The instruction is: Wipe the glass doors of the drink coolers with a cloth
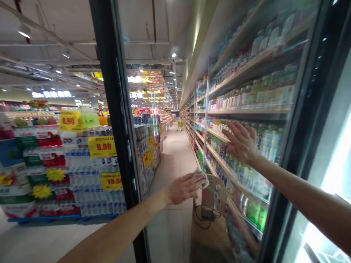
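A glass door [164,226] with a black frame [119,109] stands in front of me. My left hand [182,189] reaches to the lower middle of the pane with a crumpled pale cloth [202,178] under its fingers. The cloth appears to lie against the glass. Higher and to the right, my right hand [242,143] is raised with its fingers spread and nothing in it. Its palm faces the pane; whether it touches the glass I cannot tell.
Through the glass, shelves of bottles [263,91] line the right side of an aisle [175,146]. A brown chair or cart-like object [211,233] bears a black adapter with a cable [207,214]. Stacked drink packs [90,182] with yellow price signs [102,147] stand left of the frame.
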The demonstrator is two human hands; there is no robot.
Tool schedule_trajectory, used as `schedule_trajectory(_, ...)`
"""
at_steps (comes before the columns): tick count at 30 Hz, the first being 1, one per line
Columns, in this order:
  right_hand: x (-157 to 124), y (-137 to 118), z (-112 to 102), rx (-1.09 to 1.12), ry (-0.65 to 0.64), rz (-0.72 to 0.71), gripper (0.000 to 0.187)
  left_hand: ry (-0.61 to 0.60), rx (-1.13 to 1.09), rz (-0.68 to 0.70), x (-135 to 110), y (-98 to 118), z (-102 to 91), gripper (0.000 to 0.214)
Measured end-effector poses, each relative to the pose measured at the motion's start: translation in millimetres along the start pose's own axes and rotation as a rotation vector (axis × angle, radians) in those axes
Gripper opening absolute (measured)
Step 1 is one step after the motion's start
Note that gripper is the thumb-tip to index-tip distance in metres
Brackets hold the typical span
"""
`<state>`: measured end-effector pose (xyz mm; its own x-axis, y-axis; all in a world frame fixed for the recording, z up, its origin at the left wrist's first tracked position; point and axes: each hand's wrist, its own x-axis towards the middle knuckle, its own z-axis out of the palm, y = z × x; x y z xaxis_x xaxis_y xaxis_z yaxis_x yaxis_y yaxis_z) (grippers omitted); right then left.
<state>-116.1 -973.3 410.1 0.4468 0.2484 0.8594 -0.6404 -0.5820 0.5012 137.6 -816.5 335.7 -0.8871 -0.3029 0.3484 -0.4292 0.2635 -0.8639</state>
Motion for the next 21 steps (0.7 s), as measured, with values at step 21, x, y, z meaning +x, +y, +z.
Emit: schedule_trajectory(21, -6, 1, -1, 0.013, 0.080, 0.202, 0.057, 0.213, 0.186, -0.535, 74, -68, -13.4, 0.034)
